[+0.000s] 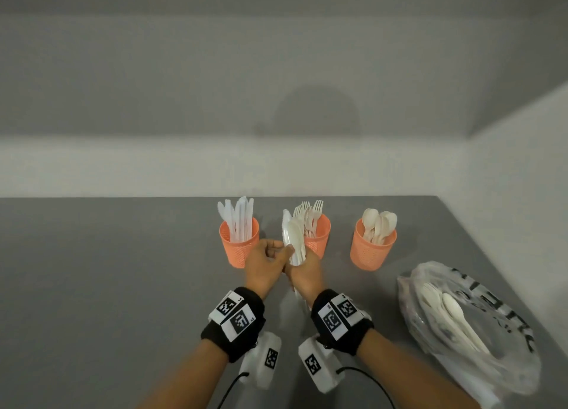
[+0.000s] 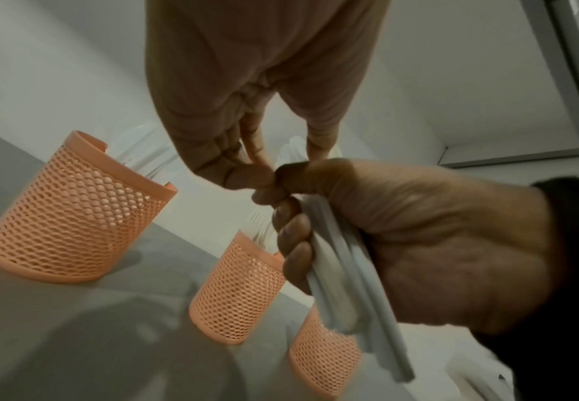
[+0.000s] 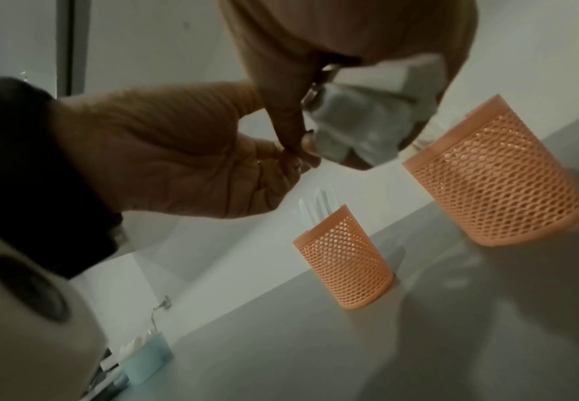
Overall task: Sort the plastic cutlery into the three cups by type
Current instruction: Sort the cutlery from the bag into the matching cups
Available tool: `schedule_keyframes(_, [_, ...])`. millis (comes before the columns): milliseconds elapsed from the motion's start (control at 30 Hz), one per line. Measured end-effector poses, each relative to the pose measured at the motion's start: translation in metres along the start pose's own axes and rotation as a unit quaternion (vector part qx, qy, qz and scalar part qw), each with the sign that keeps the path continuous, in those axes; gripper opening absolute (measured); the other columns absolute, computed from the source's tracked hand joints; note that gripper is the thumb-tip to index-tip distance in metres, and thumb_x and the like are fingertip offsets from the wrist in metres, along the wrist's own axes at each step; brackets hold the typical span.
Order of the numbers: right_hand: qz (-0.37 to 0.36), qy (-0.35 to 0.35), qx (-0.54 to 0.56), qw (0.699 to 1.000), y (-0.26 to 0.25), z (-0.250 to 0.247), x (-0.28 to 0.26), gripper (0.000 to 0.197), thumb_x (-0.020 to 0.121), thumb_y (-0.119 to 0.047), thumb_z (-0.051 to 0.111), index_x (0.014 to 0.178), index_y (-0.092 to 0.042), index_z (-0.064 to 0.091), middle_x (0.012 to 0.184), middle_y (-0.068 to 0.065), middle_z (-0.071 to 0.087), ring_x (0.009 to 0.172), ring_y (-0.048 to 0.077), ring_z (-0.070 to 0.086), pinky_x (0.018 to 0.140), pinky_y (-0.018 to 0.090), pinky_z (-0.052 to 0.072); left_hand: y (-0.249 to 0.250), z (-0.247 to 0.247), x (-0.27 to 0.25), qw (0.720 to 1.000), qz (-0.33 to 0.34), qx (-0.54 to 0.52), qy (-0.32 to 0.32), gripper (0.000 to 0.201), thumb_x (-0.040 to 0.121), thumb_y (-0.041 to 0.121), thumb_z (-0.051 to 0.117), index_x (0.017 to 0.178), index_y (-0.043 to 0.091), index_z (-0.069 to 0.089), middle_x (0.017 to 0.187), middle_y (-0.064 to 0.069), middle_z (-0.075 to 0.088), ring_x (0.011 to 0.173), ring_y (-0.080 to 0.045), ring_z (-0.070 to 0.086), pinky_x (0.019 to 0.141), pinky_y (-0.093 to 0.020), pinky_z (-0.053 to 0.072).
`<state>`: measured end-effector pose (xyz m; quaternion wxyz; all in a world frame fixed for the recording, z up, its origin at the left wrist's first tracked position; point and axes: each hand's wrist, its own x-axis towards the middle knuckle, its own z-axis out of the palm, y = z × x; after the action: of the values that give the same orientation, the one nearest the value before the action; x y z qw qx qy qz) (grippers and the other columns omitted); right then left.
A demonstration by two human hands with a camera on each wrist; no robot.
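Three orange mesh cups stand in a row: the left cup (image 1: pixel 238 245) holds knives, the middle cup (image 1: pixel 318 239) forks, the right cup (image 1: pixel 372 248) spoons. My right hand (image 1: pixel 302 262) grips a mixed bundle of white cutlery (image 1: pixel 293 239) upright in front of the middle cup; a serrated knife and a spoon show at its top. In the left wrist view the bundle's handles (image 2: pixel 343 271) run through the right fist (image 2: pixel 418 244). My left hand (image 1: pixel 284 250) pinches one piece at the bundle's left edge with curled fingertips (image 2: pixel 264 173); which type it is stays hidden.
A crumpled clear plastic bag (image 1: pixel 491 347) with more white cutlery (image 1: pixel 455 313) lies on the grey table (image 1: pixel 107 285) at the right. A wall runs close behind the cups. A pale blue object (image 3: pixel 147 358) sits at the table's far left.
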<state>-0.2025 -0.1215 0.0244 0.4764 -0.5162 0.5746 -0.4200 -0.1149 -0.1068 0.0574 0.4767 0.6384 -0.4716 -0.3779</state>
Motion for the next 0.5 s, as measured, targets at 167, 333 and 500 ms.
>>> schedule_keyframes(167, [-0.014, -0.02, -0.058, 0.998, 0.013, 0.0, 0.007, 0.053, 0.059, -0.044, 0.067, 0.109, -0.026, 0.059, 0.093, -0.002, 0.071, 0.089, 0.019, 0.067, 0.078, 0.045, 0.057, -0.003, 0.002, 0.002, 0.998, 0.004, 0.052, 0.017, 0.015, 0.082, 0.021, 0.064, 0.082, 0.006, 0.061, 0.07, -0.003, 0.063, 0.06, -0.016, 0.056, 0.054, -0.024, 0.043])
schedule_keyframes(333, [-0.019, -0.032, -0.119, 0.992, 0.005, -0.006, 0.004, 0.053, 0.067, -0.025, 0.072, 0.116, -0.018, 0.053, 0.102, 0.003, 0.067, 0.094, 0.023, 0.063, 0.083, 0.044, 0.054, 0.003, 0.002, 0.008, 0.995, 0.006, 0.098, 0.014, 0.016, 0.078, 0.02, 0.065, 0.075, 0.004, 0.061, 0.069, -0.009, 0.068, 0.061, -0.024, 0.061, 0.065, -0.038, 0.053])
schedule_keyframes(500, [-0.014, -0.133, -0.023, 0.991, 0.0, -0.017, 0.003, 0.037, 0.074, -0.008, 0.073, 0.107, -0.012, 0.056, 0.082, -0.005, 0.062, 0.071, 0.007, 0.06, 0.06, 0.019, 0.049, 0.004, -0.005, 0.017, 0.995, -0.061, 0.073, -0.025, 0.035, 0.081, 0.011, 0.062, 0.049, 0.01, 0.046, 0.045, -0.007, 0.058, 0.044, -0.02, 0.054, 0.067, -0.036, 0.055])
